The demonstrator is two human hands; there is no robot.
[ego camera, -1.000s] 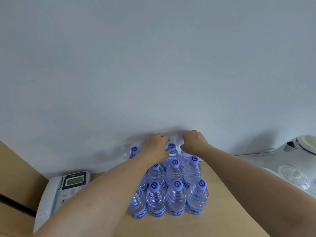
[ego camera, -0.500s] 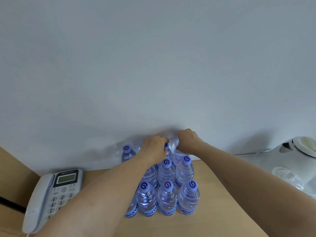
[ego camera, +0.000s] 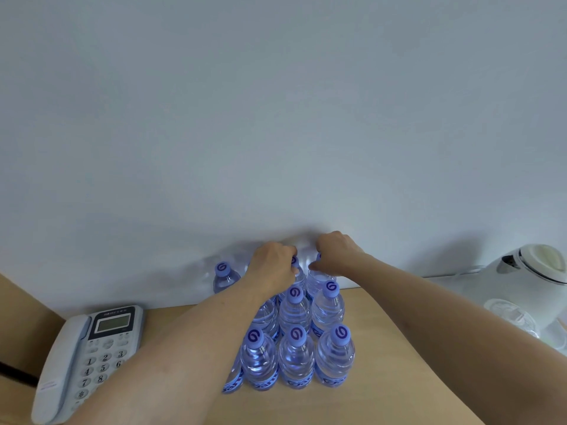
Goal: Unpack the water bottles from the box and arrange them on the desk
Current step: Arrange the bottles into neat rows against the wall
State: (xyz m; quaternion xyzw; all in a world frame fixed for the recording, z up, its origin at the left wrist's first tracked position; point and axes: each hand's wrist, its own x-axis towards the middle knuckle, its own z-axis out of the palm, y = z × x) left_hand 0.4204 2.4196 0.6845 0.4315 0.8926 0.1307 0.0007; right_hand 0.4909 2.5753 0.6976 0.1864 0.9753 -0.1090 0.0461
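Several clear water bottles with blue caps stand upright in tight rows on the wooden desk (ego camera: 399, 348), one at the front middle (ego camera: 296, 357). My left hand (ego camera: 271, 266) grips the top of a back-row bottle near the wall. Right beside it, my right hand (ego camera: 336, 251) grips the cap of another back-row bottle (ego camera: 317, 279). One more bottle (ego camera: 224, 276) stands at the back left. No box is in view.
A grey desk telephone (ego camera: 86, 360) lies at the left of the desk. A white electric kettle (ego camera: 534, 280) and a clear glass stand at the right. A pale wall closes off the back of the desk.
The view has shifted, so the bottles sit more to the left and lower in frame. Both hands stay on the back-row bottle tops, close together.
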